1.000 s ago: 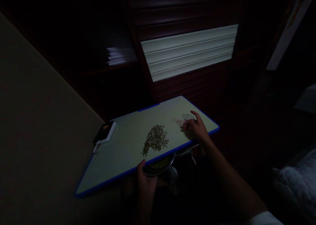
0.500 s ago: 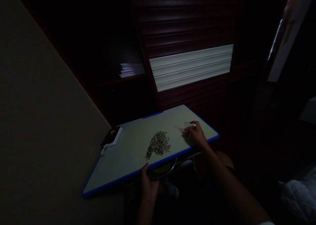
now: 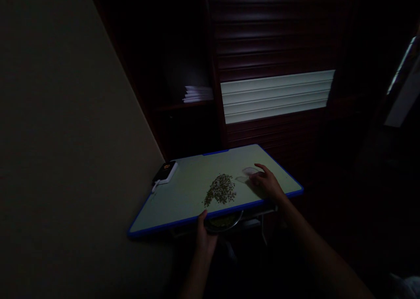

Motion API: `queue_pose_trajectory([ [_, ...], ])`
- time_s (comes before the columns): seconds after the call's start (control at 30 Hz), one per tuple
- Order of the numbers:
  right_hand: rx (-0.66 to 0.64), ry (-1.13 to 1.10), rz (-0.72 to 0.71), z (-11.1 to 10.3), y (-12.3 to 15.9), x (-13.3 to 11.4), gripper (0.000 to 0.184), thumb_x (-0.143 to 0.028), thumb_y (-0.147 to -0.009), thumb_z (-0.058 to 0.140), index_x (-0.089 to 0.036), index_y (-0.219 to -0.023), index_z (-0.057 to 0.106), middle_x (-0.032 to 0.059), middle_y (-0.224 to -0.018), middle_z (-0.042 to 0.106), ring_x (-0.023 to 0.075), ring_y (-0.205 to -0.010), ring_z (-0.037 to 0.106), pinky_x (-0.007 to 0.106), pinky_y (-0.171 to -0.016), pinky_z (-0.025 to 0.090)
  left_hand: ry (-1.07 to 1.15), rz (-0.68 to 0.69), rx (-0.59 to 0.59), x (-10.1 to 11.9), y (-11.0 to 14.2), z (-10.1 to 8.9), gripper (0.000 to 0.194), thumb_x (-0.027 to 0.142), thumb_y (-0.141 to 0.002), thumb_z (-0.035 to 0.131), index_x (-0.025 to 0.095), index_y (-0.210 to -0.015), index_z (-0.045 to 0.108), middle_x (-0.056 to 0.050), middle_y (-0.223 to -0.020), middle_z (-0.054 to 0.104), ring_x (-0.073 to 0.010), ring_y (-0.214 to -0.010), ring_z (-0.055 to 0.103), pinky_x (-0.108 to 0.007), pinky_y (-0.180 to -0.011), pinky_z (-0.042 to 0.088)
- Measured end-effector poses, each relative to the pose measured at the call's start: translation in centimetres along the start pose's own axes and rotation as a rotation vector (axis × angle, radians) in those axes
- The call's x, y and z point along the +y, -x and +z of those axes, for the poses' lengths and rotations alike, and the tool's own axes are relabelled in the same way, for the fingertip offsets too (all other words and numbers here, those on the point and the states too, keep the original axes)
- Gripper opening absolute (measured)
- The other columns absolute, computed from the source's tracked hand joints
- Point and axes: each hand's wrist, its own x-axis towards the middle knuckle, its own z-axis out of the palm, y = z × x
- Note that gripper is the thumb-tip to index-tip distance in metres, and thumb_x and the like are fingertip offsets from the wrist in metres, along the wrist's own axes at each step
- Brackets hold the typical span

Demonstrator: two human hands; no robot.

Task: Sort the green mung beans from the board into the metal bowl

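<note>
A loose heap of small brown and greenish grains point(image 3: 223, 189), perhaps dried beans or seeds, lies on the pale blue-edged tabletop point(image 3: 183, 203). My left hand point(image 3: 206, 240) grips the rim of a metal bowl point(image 3: 226, 222) just under the table's near edge, its thumb up by that edge. More greenish grains show inside the bowl. To the right of the heap, my right hand point(image 3: 267, 184) is bent over the tabletop, fingers pinched on a thin see-through piece point(image 3: 249, 171), its index finger raised. Blur and dim light hide what exactly the clear piece is.
A black-and-white box-like object point(image 3: 166, 172) with a white cable point(image 3: 155, 186) sits at the table's left end against the wall point(image 3: 108, 159). Behind stand a dark slatted cabinet point(image 3: 275, 50) with a pale band and a shelf holding stacked white papers point(image 3: 197, 94).
The whole scene has shifted right in view as the camera turned. My right hand's index finger has lifted and the clear piece has changed its tilt. The left hand stays at the bowl.
</note>
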Motion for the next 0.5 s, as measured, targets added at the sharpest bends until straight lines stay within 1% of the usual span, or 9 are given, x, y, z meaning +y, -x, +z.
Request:
queue_pose_trajectory([
  [0.17, -0.064, 0.164, -0.104, 2.3, -2.7, -0.7, 0.037, -0.038, -0.098, 0.064, -0.019, -0.13, 0.061, 0.0099, -0.131, 0.065, 0.0234, -0.111, 0.067, 0.046, -0.093, 0.059, 0.009, 0.005, -0.02, -0.1, 0.0, -0.1, 0.026, 0.031, -0.096, 0.067, 0.016, -0.117, 0.069, -0.008, -0.114, 0.075, -0.0218, -0.095, 0.073, -0.044, -0.084, 0.062],
  [0.3, -0.064, 0.335, -0.175, 4.0, -5.0, -1.0, 0.036, -0.038, -0.098, 0.064, -0.019, -0.13, 0.061, 0.01, -0.133, 0.064, 0.0234, -0.112, 0.067, 0.046, -0.094, 0.059, 0.009, 0.011, -0.025, -0.2, -0.2, -0.3, 0.028, 0.029, -0.095, 0.067, 0.016, -0.12, 0.069, -0.008, -0.109, 0.078, -0.0216, -0.093, 0.075, -0.045, -0.086, 0.061],
  [0.4, -0.089, 0.451, -0.207, 4.5, -6.4, -1.0, 0.035, -0.038, -0.099, 0.063, -0.02, -0.129, 0.062, 0.01, -0.133, 0.064, 0.0231, -0.112, 0.067, 0.045, -0.095, 0.058, 0.011, 0.021, -0.012, -0.3, -0.4, -0.4, 0.029, 0.025, -0.095, 0.066, 0.015, -0.122, 0.069, -0.007, -0.104, 0.08, -0.0208, -0.09, 0.076, -0.044, -0.087, 0.061],
  [0.5, -0.144, 0.538, -0.212, 4.6, -7.9, -1.0, 0.035, -0.038, -0.099, 0.063, -0.02, -0.129, 0.062, 0.0099, -0.133, 0.064, 0.0231, -0.112, 0.067, 0.045, -0.094, 0.058, 0.019, 0.032, -0.006, -0.4, -0.5, -0.3, 0.031, 0.022, -0.094, 0.065, 0.016, -0.124, 0.069, -0.008, -0.103, 0.081, -0.0207, -0.09, 0.076, -0.044, -0.09, 0.061],
])
